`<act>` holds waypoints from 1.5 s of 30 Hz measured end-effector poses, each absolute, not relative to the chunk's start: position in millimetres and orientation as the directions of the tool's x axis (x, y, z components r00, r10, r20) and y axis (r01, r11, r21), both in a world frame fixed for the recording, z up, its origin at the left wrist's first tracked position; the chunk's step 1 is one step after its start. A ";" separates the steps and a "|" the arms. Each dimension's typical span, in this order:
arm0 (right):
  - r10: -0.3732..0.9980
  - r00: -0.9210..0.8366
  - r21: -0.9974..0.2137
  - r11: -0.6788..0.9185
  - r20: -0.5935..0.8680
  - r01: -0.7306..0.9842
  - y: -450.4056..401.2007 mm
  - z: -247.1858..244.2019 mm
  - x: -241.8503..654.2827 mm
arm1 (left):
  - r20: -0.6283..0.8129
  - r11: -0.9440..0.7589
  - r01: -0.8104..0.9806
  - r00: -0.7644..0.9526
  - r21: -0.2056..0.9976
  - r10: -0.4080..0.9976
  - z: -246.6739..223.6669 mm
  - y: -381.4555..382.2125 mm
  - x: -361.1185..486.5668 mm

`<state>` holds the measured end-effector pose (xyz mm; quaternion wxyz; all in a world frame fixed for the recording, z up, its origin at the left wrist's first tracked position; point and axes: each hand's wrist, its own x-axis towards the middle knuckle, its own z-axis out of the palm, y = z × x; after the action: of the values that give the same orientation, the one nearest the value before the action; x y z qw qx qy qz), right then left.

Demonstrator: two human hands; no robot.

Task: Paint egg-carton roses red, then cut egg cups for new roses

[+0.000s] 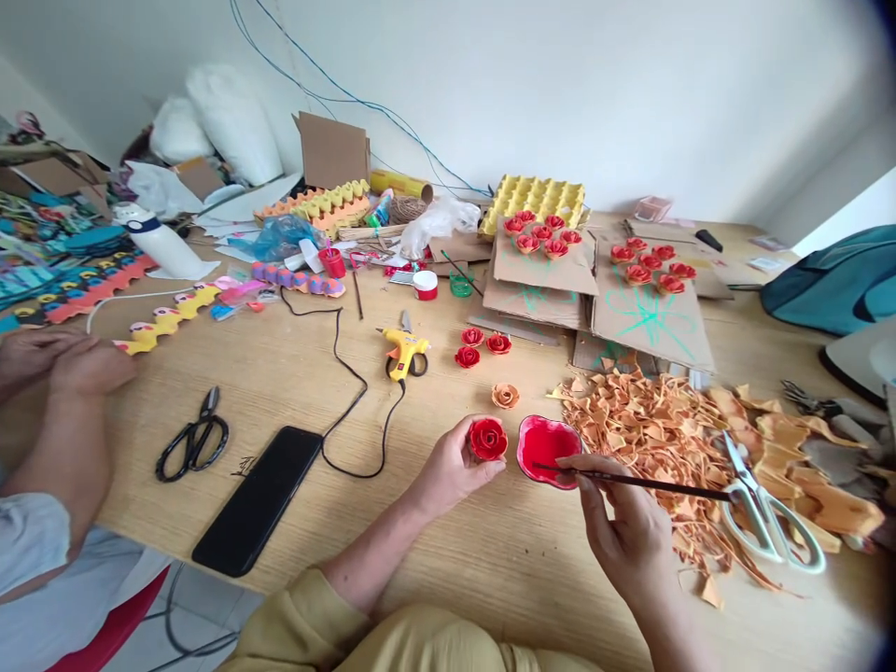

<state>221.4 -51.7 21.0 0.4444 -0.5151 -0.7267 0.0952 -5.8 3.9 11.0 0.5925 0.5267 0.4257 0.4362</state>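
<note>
My left hand is closed around a red paper rose, its petals facing up. In my right hand is a thin dark paintbrush, whose tip dips into red paint in a small wavy-edged dish. The dish sits on the table just right of the rose. Beyond it lies an unpainted orange rose, and several red roses are grouped a little farther back.
Orange scraps and white-handled scissors lie at right. Cardboard sheets carry more red roses behind. A yellow glue gun, a black phone and black scissors are left. Another person's hands rest at far left.
</note>
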 end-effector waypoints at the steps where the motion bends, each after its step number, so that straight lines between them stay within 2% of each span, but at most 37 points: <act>1: 0.835 -0.089 -0.594 0.457 0.543 0.662 -51.1 21.0 220.3 | -0.050 0.071 -0.073 0.260 0.995 0.964 11.9 3.8 -5.9; 8: 0.816 -0.151 -0.550 0.500 0.558 0.669 -49.3 24.6 217.3 | -0.061 0.082 -0.068 0.272 0.994 0.960 14.0 3.1 -6.5; 13: 0.804 -0.090 -0.585 0.499 0.588 0.639 -52.2 29.2 219.2 | -0.040 0.052 -0.039 0.271 0.998 0.962 11.7 3.0 -6.4; 18: 0.776 0.019 -0.704 0.560 0.630 0.436 -54.9 26.2 215.2 | -0.035 0.051 -0.041 0.313 0.998 0.949 7.8 3.5 -6.2; 23: 0.761 0.007 -0.729 0.619 0.648 0.292 -57.7 23.9 208.4 | -0.053 0.093 -0.092 0.369 0.991 0.928 4.3 2.9 -5.5; 31: 0.773 -0.078 -0.717 0.617 0.630 0.323 -58.3 23.4 205.9 | -0.040 0.103 -0.140 0.396 0.985 0.917 6.2 1.1 -3.4; 36: 0.770 -0.125 -0.705 0.627 0.626 0.332 -57.3 19.3 208.9 | -0.052 0.090 -0.085 0.370 0.992 0.928 14.0 -0.2 -2.8; 45: 0.733 -0.142 -0.666 0.668 0.665 0.332 -55.9 15.6 210.1 | 0.008 0.011 -0.050 0.380 0.999 0.925 4.0 -0.3 -2.2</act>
<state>210.1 -55.9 15.6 0.5447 -0.3634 -0.7330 0.1843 -2.2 -0.3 4.0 0.6003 0.5739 0.3812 0.4061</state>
